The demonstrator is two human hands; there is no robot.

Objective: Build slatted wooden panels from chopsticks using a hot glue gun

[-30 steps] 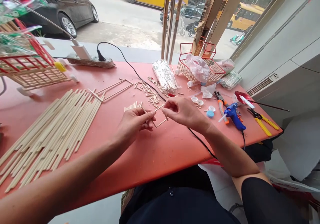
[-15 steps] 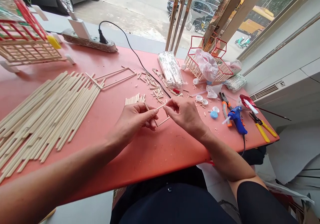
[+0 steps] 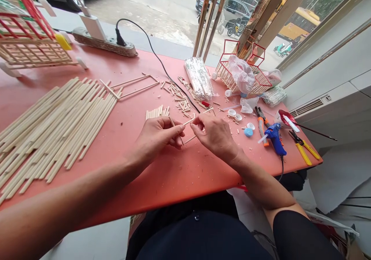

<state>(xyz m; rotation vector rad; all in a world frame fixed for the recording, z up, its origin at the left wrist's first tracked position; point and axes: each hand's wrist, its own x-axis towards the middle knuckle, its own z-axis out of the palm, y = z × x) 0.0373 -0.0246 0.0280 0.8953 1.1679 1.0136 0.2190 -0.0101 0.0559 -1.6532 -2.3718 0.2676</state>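
I have my left fingers (image 3: 176, 130) clamped on the near end of the stick frame (image 3: 189, 121), its long axis slanting rightward and away over the worktop (image 3: 197, 173), past my right fingers (image 3: 197, 130), whose grip I cannot tell.

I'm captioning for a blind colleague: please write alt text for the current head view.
A person's left hand and right hand hold thin wooden sticks over a red table. Loose sticks lie spread at left; a blue glue gun lies at right.
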